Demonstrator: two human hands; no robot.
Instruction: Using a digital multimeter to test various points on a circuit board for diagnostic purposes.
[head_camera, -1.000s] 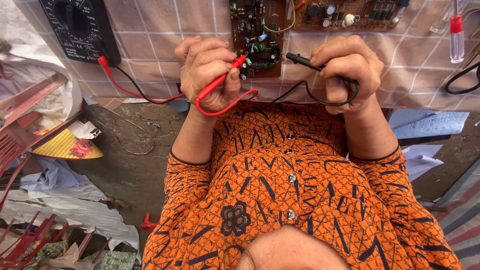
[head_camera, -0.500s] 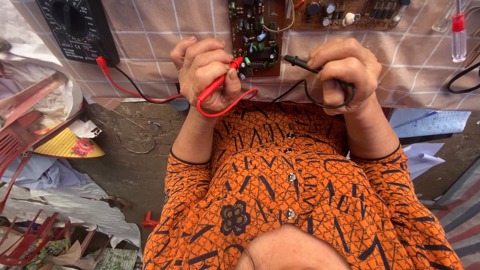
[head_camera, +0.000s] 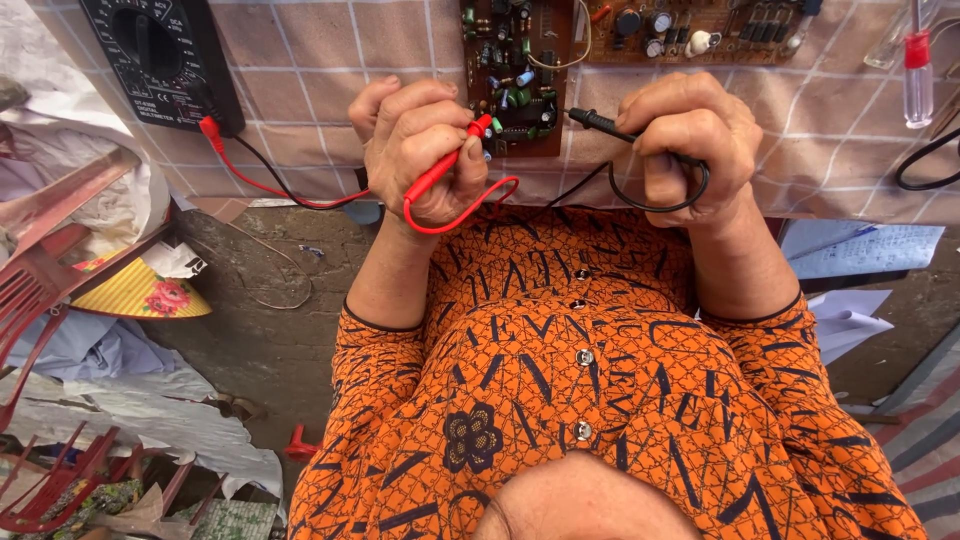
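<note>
The left hand (head_camera: 420, 150) closes around a red probe (head_camera: 450, 165), its tip resting on a green circuit board (head_camera: 515, 75) crowded with small parts. The right hand (head_camera: 690, 145) pinches a black probe (head_camera: 600, 122) whose tip seems to touch the board's edge. A black multimeter (head_camera: 160, 55) lies on the checked tabletop (head_camera: 320, 90), its red lead (head_camera: 270, 185) trailing toward the left grip.

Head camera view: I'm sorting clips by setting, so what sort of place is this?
Probably an informal electronics repair bench. A black multimeter lies on the checked tablecloth, the left hand and right hand hold its red probe and black probe to a circuit board, and scrap litters the bare floor.
</note>
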